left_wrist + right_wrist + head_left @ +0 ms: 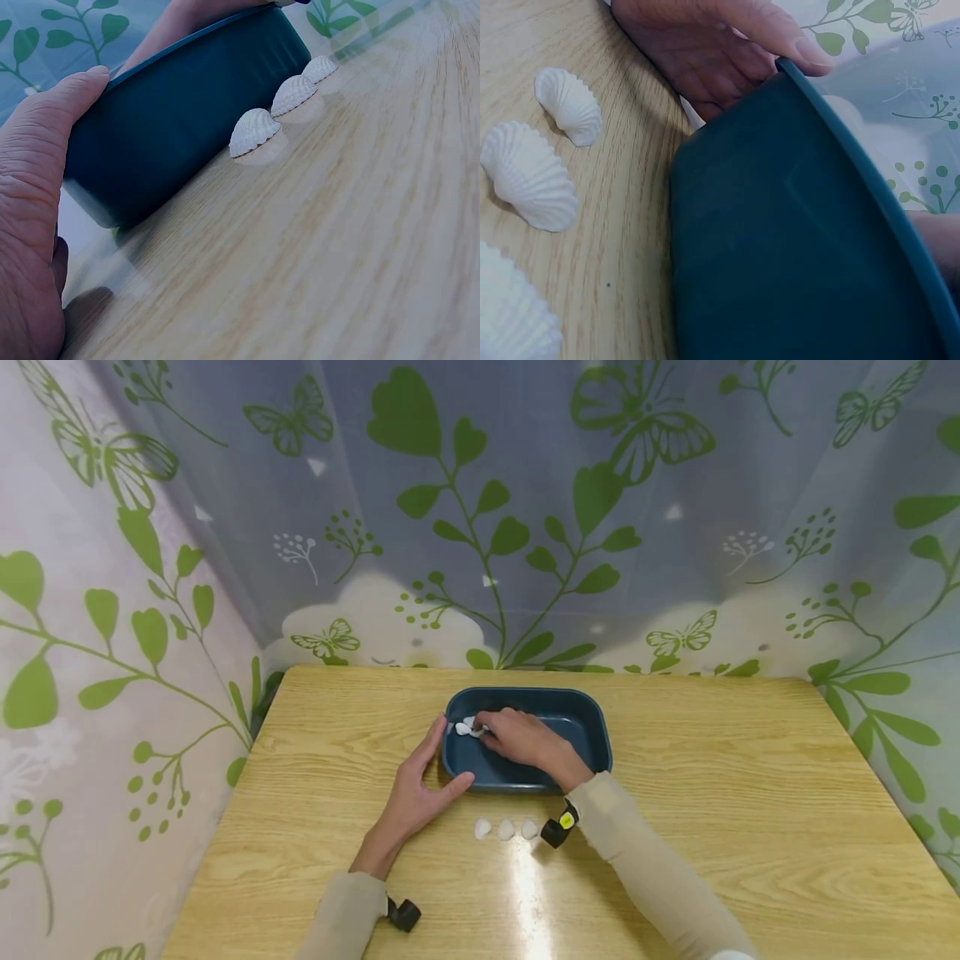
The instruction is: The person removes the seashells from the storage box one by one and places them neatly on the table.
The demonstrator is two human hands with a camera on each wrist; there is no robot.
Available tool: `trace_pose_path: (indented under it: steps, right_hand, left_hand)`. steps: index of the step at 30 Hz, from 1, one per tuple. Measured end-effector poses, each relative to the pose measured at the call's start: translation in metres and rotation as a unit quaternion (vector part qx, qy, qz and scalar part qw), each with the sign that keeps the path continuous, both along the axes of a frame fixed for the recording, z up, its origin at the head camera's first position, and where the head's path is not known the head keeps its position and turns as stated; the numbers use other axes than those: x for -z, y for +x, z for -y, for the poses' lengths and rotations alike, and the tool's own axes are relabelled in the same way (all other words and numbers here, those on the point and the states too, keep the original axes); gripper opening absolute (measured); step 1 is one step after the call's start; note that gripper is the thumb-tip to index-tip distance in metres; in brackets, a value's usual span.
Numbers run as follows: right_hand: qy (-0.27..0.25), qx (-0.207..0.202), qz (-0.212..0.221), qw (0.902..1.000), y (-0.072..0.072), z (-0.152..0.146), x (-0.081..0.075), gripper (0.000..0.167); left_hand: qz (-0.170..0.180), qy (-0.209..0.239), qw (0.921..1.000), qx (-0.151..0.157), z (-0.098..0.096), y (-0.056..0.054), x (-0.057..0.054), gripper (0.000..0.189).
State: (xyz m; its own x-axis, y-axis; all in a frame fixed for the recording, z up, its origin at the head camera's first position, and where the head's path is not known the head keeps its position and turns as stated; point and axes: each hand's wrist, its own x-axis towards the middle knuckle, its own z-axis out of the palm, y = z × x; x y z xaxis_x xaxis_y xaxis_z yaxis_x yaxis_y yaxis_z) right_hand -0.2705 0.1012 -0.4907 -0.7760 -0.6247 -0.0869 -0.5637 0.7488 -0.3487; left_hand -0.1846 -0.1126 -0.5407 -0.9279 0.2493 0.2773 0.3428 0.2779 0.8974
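A dark blue-green plastic basin (525, 781) stands on the table, with several white seashells (463, 727) at the left end inside it. My left hand (420, 793) spans the basin's near left corner, fingers straight along the left wall and thumb at the near rim. My right hand (521, 737) reaches into the basin, its bent fingertips at the seashells; whether they pinch one is too small to tell. In front of the basin, three ribbed white seashells lie in a row: the left one (253, 133), the middle one (293, 95) and the right one (320, 69).
The wooden table (330, 735) runs wide to both sides of the basin. A curtain (525, 527) with green leaves and butterflies hangs behind its far edge. Black wrist cameras sit under both cuffs, the right camera (555, 833) close beside the row's right shell.
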Motion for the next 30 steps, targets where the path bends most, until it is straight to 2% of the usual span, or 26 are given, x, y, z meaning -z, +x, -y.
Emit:
trace_pose_path:
  steps: [5, 8, 18, 26, 30]
  right_hand:
    - [-0.008, -0.001, 0.01, 0.9999, 0.003, 0.0, -0.001, 0.022]
    - [-0.016, -0.004, 0.022, 0.9996, 0.004, -0.001, 0.0, 0.018]
    - [-0.073, -0.048, 0.076, 0.9932, 0.002, -0.01, -0.003, 0.021]
    - [-0.064, -0.015, 0.125, 0.9899, 0.005, -0.018, -0.006, 0.037]
    - [-0.047, 0.005, 0.141, 0.9888, 0.006, -0.023, -0.009, 0.036]
  left_hand:
    - [0.001, -0.001, 1.0, 0.006, -0.002, 0.009, -0.024, 0.089]
    - [-0.003, -0.004, 1.0, 0.005, -0.002, 0.011, -0.028, 0.088]
    - [-0.002, 0.001, 1.0, 0.002, -0.002, 0.01, -0.026, 0.088]
    - [-0.007, -0.001, 1.0, 0.0, -0.002, 0.011, -0.026, 0.088]
    - [-0.006, 0.001, 1.0, 0.001, -0.002, 0.01, -0.025, 0.089]
